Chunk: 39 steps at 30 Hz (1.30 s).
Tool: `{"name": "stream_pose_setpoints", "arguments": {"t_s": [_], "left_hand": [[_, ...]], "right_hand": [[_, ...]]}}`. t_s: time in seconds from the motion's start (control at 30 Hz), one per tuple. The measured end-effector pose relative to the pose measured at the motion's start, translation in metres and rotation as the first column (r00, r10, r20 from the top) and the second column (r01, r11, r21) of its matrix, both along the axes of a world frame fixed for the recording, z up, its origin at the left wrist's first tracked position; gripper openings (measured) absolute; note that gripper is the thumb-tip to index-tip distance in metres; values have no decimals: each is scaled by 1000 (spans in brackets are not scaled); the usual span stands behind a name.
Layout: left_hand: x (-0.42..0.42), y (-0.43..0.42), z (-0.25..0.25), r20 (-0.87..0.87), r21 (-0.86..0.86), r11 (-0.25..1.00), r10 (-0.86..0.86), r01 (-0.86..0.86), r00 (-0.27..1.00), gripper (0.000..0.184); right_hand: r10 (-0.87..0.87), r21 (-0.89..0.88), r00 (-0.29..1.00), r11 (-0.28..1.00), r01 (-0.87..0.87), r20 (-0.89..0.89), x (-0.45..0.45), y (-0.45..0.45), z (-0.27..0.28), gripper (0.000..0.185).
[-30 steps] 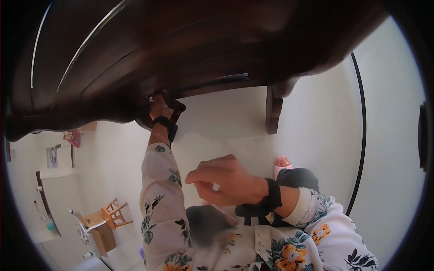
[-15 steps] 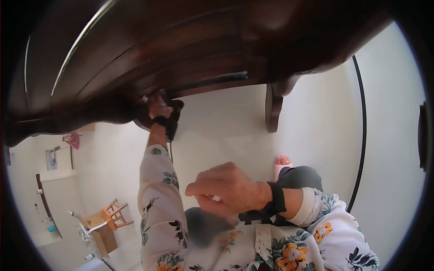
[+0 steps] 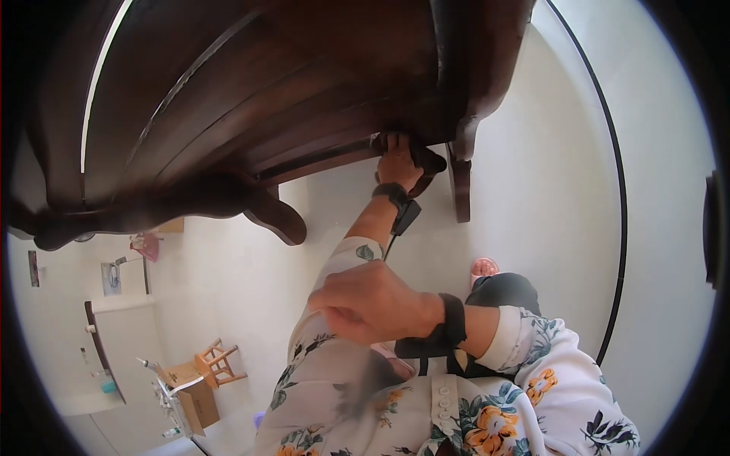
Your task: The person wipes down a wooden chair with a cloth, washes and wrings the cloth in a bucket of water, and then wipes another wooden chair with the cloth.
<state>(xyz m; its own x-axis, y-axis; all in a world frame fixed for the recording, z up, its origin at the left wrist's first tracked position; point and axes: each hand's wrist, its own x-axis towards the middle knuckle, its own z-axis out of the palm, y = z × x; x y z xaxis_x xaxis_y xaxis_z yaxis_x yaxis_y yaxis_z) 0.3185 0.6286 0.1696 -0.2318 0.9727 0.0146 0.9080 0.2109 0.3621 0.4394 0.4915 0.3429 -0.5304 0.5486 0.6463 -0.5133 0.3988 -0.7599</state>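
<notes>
My left hand (image 3: 399, 161) reaches out to the lower edge of a dark, polished wooden piece of furniture (image 3: 304, 91). Its fingers close over a dark brown, soft-looking bundle, apparently a cloth (image 3: 430, 164), pressed against the wood. A small pale patch shows beside the fingertips. Close in front of my chest, my right hand (image 3: 372, 302) is curled into a loose fist, with nothing visible in it. It overlaps my left sleeve in the view. Both wrists wear black bands, and a black box with a cable (image 3: 407, 218) hangs at the left one.
A curved furniture leg (image 3: 280, 218) and another leg (image 3: 461, 186) reach towards the pale floor. A black cable (image 3: 617, 167) runs down the right. At lower left are a wooden stool (image 3: 220, 363) and a cardboard box (image 3: 199, 404). My pink-shod foot (image 3: 484, 267) is below.
My left hand has moved right along the furniture's lower edge, taking the brown cloth with it. The view has shifted, exposing more of the left leg. My right hand stays curled at my chest.
</notes>
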Motion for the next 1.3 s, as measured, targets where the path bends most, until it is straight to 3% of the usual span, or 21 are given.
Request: {"name": "stream_pose_setpoints", "arguments": {"t_s": [0.07, 0.27, 0.37, 0.47, 0.57, 0.63, 0.67, 0.7, 0.73, 0.77, 0.8, 0.83, 0.9, 0.93, 1.0, 1.1, 1.23, 1.3], "left_hand": [[4, -1, -3, 105, 72, 996, 39, -47, 994, 70], [-9, -7, 20, -87, -65, 997, -40, 34, 995, 64], [-5, -5, 23, -129, -122, 993, -11, -5, 992, 60], [-5, -13, 21, -96, -48, 998, -41, 36, 995, 52], [5, -39, 36, 45, -141, 989, 53, -47, 998, 58], [-17, -65, 11, 227, 113, 993, -49, 23, 973, 68], [-28, -81, 5, 302, 241, 970, -115, 41, 947, 73], [-32, -98, 12, 435, 172, 984, -28, -52, 900, 84], [-31, -118, 31, 758, 122, 976, 24, -178, 652, 83], [-25, -138, 59, 955, 36, 960, 49, -277, 294, 81], [-29, -154, 72, 981, 42, 955, 17, -294, 194, 81], [-32, -170, 86, 996, 45, 949, -16, -312, 93, 81], [-47, -203, 104, 870, 229, 948, -97, -222, 483, 82], [-45, -219, 128, 903, 243, 944, -136, -224, 407, 84], [-25, -248, 183, 979, 187, 941, -203, -282, -28, 79], [-31, -281, 188, 908, 418, 872, -395, -254, 135, 70], [-41, -338, 146, 988, 143, 887, -104, -439, 111, 59], [-72, -367, 73, 991, 73, 949, -34, -308, 129, 61]], "right_hand": [[-1, -25, 1000, 1000, 1, 7, 3, 2, 0, 18], [-29, -32, 998, 999, 30, 54, 4, 7, -5, 17], [-9, -83, 994, 996, 18, 111, 2, 9, -6, 13], [-18, -112, 994, 993, 31, 110, -1, 9, -10, 11], [-75, -61, 992, 995, 81, 103, -4, 13, -17, 11], [-85, -72, 991, 993, 93, 107, -2, 15, -16, 12], [-75, -115, 991, 989, 88, 109, 0, 15, -13, 12], [-64, -160, 992, 984, 81, 112, 1, 14, -11, 13], [-60, -170, 993, 982, 77, 99, 1, 13, -11, 13], [-54, -176, 995, 982, 68, 85, -1, 13, -12, 14], [-44, -179, 997, 982, 56, 70, -1, 14, -11, 14], [-8, -176, 986, 984, 38, 169, 3, 15, -5, 13], [-69, -123, 991, 989, 84, 119, 2, 19, -11, 13], [-96, -101, 991, 989, 105, 90, 0, 22, -11, 13], [18, -435, 999, 901, 5, 47, 4, 24, -4, 11], [119, -579, 991, 813, -65, 56, -3, 26, -14, 14], [241, -561, 959, 819, -120, 148, -14, 15, -22, 15], [285, -514, 930, 848, -133, 230, -21, 1, -23, 17]]}}
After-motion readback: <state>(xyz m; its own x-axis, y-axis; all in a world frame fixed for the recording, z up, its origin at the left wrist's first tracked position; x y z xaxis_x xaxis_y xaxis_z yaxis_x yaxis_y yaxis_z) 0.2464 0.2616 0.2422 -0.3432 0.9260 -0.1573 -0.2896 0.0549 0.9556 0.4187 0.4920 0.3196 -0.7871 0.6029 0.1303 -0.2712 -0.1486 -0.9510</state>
